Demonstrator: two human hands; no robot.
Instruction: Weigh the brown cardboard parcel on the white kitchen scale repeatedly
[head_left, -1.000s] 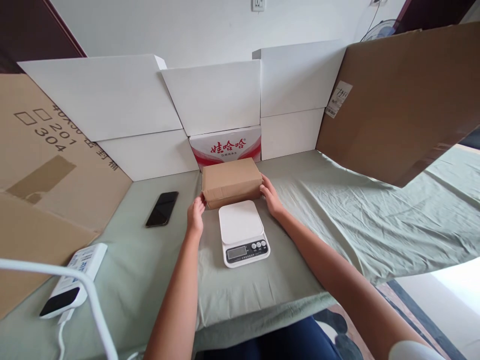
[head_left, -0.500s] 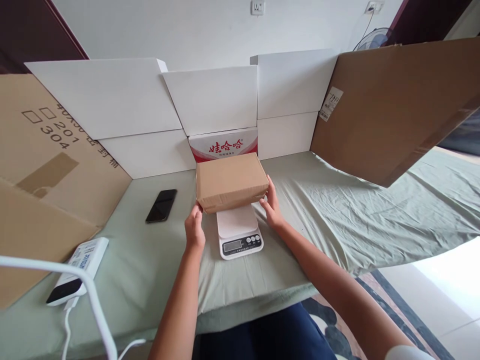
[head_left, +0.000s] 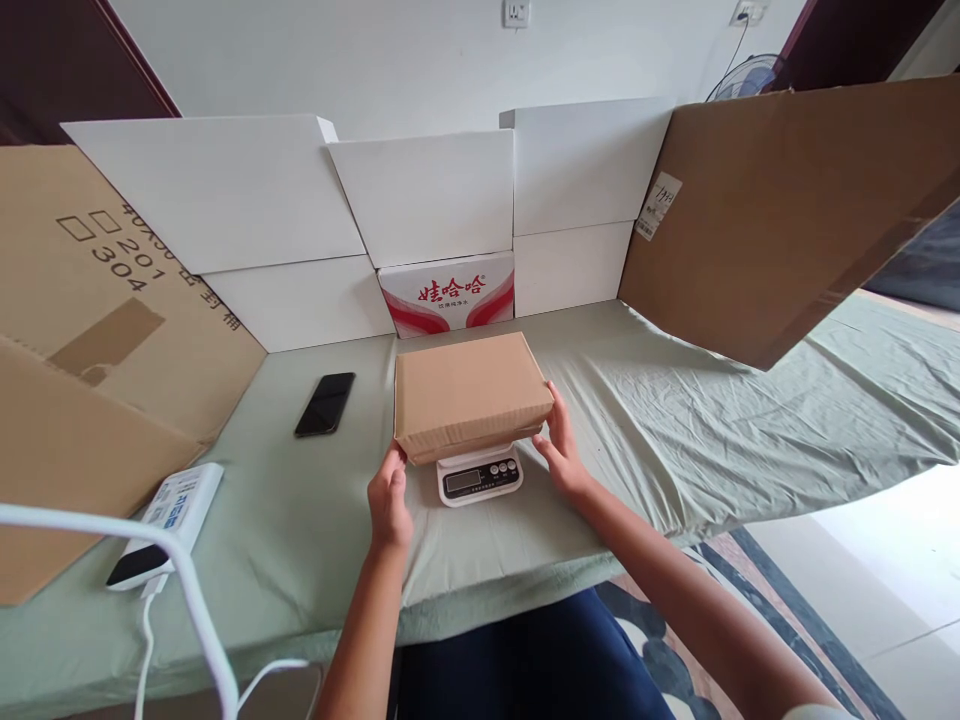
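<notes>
Between my two hands is a closed brown cardboard box [head_left: 471, 392], over a white digital kitchen scale [head_left: 481, 478]. The box hides most of the scale's weighing plate; the display and buttons show in front. Whether the box touches the plate I cannot tell. My left hand [head_left: 390, 500] is closed on the box's near left corner, fingertips tucked beneath it. At the near right corner, my right hand [head_left: 561, 448] grips the box with its fingers along the side. A black smartphone [head_left: 325, 404] lies left of the box.
White boxes [head_left: 427, 195] line the wall behind a red-and-white carton [head_left: 450, 293]. Large cardboard panels stand at the left [head_left: 112, 300] and right [head_left: 780, 220]. A white power bank [head_left: 166, 525] with a cable lies at left, near a curved white tube [head_left: 187, 585]. Green cloth [head_left: 300, 550] covers the surface.
Both hands have brought the cardboard box nearer to me, so it now covers most of the scale's plate. More of the red-and-white carton shows behind it.
</notes>
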